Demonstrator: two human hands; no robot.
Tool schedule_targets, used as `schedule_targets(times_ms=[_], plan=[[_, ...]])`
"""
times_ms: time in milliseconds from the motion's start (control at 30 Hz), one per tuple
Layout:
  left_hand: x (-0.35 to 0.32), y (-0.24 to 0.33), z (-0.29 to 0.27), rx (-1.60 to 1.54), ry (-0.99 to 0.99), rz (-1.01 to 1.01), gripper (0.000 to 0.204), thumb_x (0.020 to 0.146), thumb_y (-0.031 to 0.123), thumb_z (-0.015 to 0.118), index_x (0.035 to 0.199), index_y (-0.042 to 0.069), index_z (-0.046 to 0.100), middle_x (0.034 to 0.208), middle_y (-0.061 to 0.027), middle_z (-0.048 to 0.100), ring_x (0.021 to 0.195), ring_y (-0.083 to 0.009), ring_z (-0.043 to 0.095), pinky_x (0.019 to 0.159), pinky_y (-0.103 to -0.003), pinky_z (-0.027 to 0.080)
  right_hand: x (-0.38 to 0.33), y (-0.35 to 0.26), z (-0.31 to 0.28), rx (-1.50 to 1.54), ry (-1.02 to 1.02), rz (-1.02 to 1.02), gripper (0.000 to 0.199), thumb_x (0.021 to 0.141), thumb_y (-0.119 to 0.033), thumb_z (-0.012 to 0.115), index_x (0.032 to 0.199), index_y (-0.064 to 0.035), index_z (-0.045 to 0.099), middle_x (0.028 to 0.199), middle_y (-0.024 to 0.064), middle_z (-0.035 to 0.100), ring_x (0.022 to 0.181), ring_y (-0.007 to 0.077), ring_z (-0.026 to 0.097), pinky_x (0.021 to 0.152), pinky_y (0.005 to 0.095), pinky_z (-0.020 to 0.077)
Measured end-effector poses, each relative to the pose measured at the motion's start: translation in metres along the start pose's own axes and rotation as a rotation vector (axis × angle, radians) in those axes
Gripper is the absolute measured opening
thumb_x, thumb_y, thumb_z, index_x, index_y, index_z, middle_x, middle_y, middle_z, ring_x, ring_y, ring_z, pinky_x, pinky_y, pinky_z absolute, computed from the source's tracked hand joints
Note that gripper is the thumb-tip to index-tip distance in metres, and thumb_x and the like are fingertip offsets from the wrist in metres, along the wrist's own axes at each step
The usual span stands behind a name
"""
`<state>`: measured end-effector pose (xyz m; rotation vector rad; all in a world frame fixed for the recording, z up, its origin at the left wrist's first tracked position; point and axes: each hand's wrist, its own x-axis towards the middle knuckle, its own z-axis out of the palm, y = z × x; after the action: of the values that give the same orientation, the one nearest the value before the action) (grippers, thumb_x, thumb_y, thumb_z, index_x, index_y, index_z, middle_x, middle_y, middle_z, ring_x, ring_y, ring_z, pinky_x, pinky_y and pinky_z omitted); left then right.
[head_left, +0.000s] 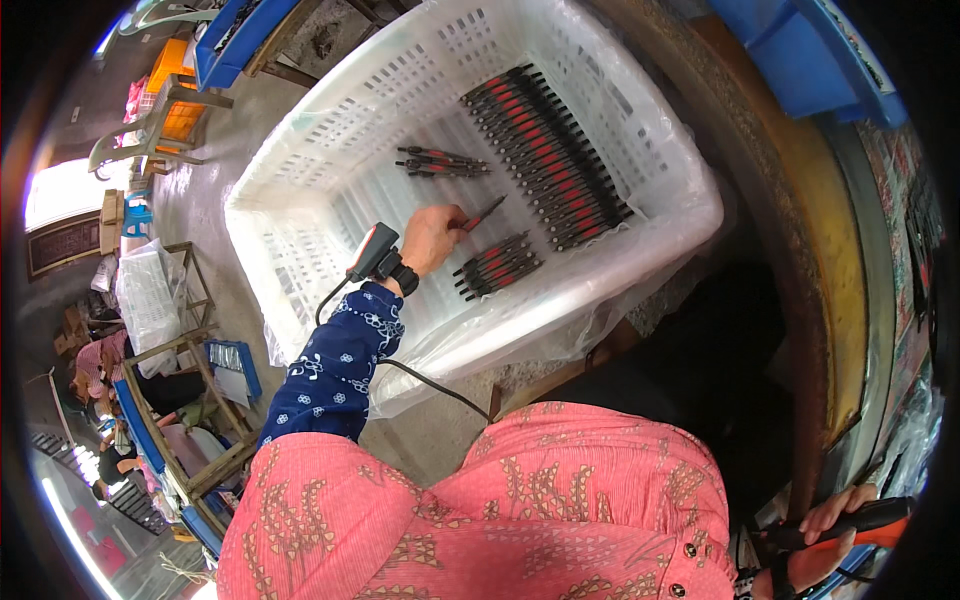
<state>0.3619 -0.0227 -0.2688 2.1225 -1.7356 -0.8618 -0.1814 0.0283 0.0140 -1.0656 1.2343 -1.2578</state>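
Note:
My left hand (431,240) reaches down into a white plastic basket (330,120) lined with clear film. Its fingers pinch the lower end of a slim black-and-red pen-shaped piece (487,212), which points up and to the right. Just below the hand lies a short row of similar pieces (498,265). A small loose bunch (442,162) of them rests above it, and a long, neat row (550,160) fills the basket's right part. At the lower right, my right hand (828,512) is by the table edge. A black-and-orange object (865,522) crosses that hand and hides part of its fingers.
A wired grey-and-orange device (376,250) is strapped to my left wrist, and its cable (440,391) runs below the basket. To the right curves a worn table edge (835,300). Blue bins (800,55) stand at the upper right. Chairs (170,115) and wooden frames (205,400) are on the left.

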Motion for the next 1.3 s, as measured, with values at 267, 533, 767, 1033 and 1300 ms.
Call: schedule_targets(times_ms=[267, 533, 767, 1033, 1300], plan=[[-0.015, 0.007, 0.006, -0.106, -0.043, -0.037, 0.019, 0.074, 0.004, 0.066, 0.092, -0.001, 0.064, 0.078, -0.0153, 0.066, 0.068, -0.0236, 0.064, 0.064, -0.032, 0.050, -0.001, 0.001, 0.005, 0.000, 0.050, -0.017, 0.035, 0.085, -0.022, 0.062, 0.093, -0.0051, 0.033, 0.068, 0.0067, 0.045, 0.042, 0.0094, 0.042, 0.041, 0.0198, 0.0391], [-0.018, 0.017, 0.013, 0.059, 0.085, 0.145, 0.016, 0.072, 0.002, 0.063, 0.089, 0.002, 0.063, 0.079, -0.0155, 0.063, 0.070, -0.0314, 0.062, 0.062, -0.037, 0.050, -0.001, 0.002, 0.002, 0.024, 0.024, -0.012, 0.035, 0.085, -0.021, 0.063, 0.093, -0.0050, 0.033, 0.068, 0.0072, 0.046, 0.042, 0.0098, 0.042, 0.041, 0.0208, 0.0395], [-0.027, 0.020, 0.024, 0.233, 0.124, 0.283, 0.015, 0.075, 0.007, 0.064, 0.090, 0.006, 0.061, 0.079, -0.0140, 0.057, 0.071, -0.0364, 0.059, 0.060, -0.043, 0.048, -0.001, 0.002, -0.004, 0.023, 0.013, -0.014, 0.035, 0.085, -0.022, 0.063, 0.094, -0.0047, 0.033, 0.068, 0.0078, 0.046, 0.041, 0.0108, 0.043, 0.041, 0.0217, 0.0404], [-0.023, 0.017, 0.028, 0.004, 0.076, 0.131, 0.014, 0.076, 0.004, 0.062, 0.090, 0.003, 0.064, 0.082, -0.0169, 0.057, 0.076, -0.0369, 0.058, 0.069, -0.043, 0.047, -0.001, 0.002, -0.006, 0.038, 0.015, 0.001, 0.035, 0.085, -0.023, 0.063, 0.094, -0.0050, 0.034, 0.067, 0.0076, 0.046, 0.041, 0.0108, 0.043, 0.040, 0.0213, 0.0396], [-0.022, 0.024, 0.030, 0.102, 0.123, 0.049, 0.013, 0.073, 0.008, 0.065, 0.084, 0.002, 0.062, 0.083, -0.0166, 0.060, 0.077, -0.0373, 0.057, 0.069, -0.044, 0.046, -0.001, 0.000, -0.002, 0.035, 0.019, -0.001, 0.036, 0.085, -0.022, 0.064, 0.094, -0.0052, 0.034, 0.067, 0.0073, 0.046, 0.041, 0.0106, 0.042, 0.039, 0.0212, 0.0391]])
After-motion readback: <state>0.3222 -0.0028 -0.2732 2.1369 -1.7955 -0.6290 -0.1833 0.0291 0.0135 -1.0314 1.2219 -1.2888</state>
